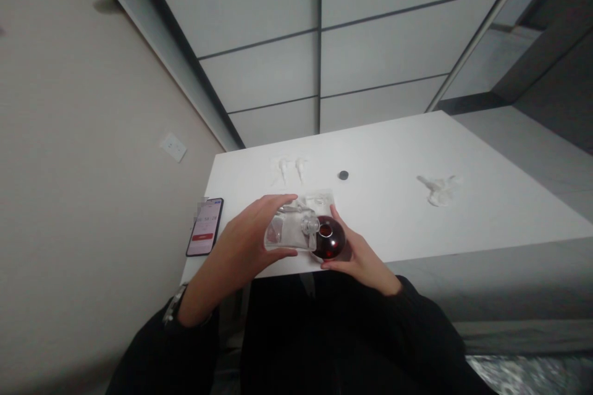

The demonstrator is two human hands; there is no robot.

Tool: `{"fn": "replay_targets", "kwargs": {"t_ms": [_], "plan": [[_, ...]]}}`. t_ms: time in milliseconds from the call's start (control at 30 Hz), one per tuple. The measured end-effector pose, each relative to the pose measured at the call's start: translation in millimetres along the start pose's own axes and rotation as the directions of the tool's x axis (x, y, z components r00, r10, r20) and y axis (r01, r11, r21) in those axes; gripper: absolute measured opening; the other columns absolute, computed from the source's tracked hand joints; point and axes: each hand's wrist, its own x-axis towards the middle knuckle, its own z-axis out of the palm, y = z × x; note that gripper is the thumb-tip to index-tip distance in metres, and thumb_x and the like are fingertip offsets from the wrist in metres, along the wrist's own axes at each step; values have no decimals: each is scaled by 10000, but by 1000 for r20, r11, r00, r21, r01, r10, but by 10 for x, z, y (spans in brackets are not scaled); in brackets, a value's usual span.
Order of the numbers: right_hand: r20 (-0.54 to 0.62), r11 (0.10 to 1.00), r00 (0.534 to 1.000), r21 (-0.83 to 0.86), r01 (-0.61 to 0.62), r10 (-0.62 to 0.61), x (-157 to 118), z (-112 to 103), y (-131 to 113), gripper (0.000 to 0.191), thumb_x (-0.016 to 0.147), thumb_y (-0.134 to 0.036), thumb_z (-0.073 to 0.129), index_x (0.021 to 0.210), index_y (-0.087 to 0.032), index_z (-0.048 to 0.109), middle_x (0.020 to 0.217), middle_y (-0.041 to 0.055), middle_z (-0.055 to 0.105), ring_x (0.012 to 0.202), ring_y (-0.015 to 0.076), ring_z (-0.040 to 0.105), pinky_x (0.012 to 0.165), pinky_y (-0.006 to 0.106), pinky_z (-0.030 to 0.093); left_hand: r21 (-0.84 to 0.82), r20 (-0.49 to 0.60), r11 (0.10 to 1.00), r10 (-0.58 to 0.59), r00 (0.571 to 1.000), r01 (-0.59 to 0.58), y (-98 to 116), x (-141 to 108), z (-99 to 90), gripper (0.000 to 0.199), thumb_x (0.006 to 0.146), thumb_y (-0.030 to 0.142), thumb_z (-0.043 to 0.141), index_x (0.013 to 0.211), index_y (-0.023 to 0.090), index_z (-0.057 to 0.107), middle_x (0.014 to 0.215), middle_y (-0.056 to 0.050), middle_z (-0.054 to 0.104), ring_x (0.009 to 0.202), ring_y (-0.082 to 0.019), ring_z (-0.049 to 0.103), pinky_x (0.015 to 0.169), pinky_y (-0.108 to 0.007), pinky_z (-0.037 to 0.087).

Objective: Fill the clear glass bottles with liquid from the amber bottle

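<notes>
My left hand (248,237) is wrapped round a clear bottle (290,228), which is tilted with its neck pointing right. The neck is at the opening of a round dark red bottle (330,238). Fingers of my right hand (361,257) curve round the right side of that red bottle. Behind the two bottles, partly hidden, a clear item (319,197) lies on the table. Whether any liquid passes between the bottles is too small to tell.
The white table (389,197) bears two white pump heads (291,170), a small dark cap (343,175), and a crumpled white tissue (439,189) at right. A phone (204,227) with a lit screen lies at the left edge, by the wall.
</notes>
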Motion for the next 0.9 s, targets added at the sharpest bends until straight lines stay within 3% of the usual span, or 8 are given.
{"fn": "replay_targets", "kwargs": {"t_ms": [400,667,900], "plan": [[2,1000,1000,24,17,-17,7,1,-43,1231,783,-481,926,1733,-326,157,1644,119,546,1503,379,540,1281,606,353,104,39,992,71,997,-75,29,25,-64,780,847,301,885,1523,250,497,1487,-121,658,1371,-311,639,1166,-499,543],[5,1000,1000,18,20,-20,4,-4,-29,1199,799,-483,916,1731,-309,183,1647,119,543,1499,370,545,1285,596,349,200,50,972,112,992,-120,72,35,-101,842,823,309,918,1538,250,476,1484,-121,657,1341,-317,644,1102,-479,571],[-8,1000,1000,-20,20,-20,-9,-7,15,1214,781,-483,928,1730,-311,191,1698,130,468,1560,387,461,1303,626,298,236,77,963,118,990,-133,122,57,-143,839,840,302,905,1550,269,459,1477,-114,655,1331,-319,643,1080,-473,578]]}}
